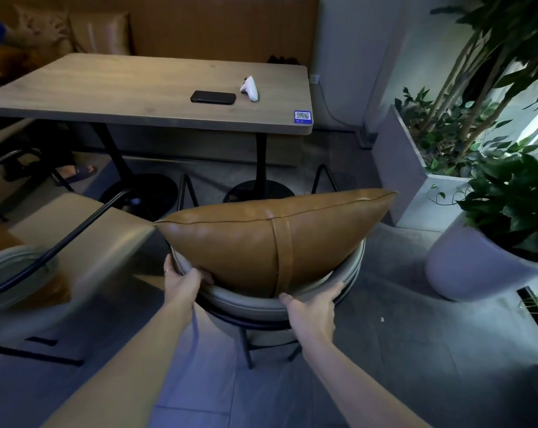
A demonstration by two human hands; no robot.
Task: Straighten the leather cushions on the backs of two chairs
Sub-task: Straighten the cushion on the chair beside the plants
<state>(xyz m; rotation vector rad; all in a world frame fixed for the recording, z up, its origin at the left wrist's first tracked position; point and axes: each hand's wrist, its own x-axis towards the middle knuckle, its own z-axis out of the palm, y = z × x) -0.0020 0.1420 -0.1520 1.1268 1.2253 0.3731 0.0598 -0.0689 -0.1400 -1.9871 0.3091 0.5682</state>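
Both arms reach forward; the left hand point(181, 281) and right hand point(312, 308) curl their fingers over the chair back point(246, 301), the cushion point(261, 239) resting just beyond the fingertips

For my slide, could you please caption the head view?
Both hands grip a chair's curved backrest beneath its tilted leather cushion.

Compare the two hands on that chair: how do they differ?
The left hand curls over the chair rim beside the cushion's lower left corner and wears a ring. The right hand lies flatter along the rim, right of the strap, ringless. Both rest on the grey rim.
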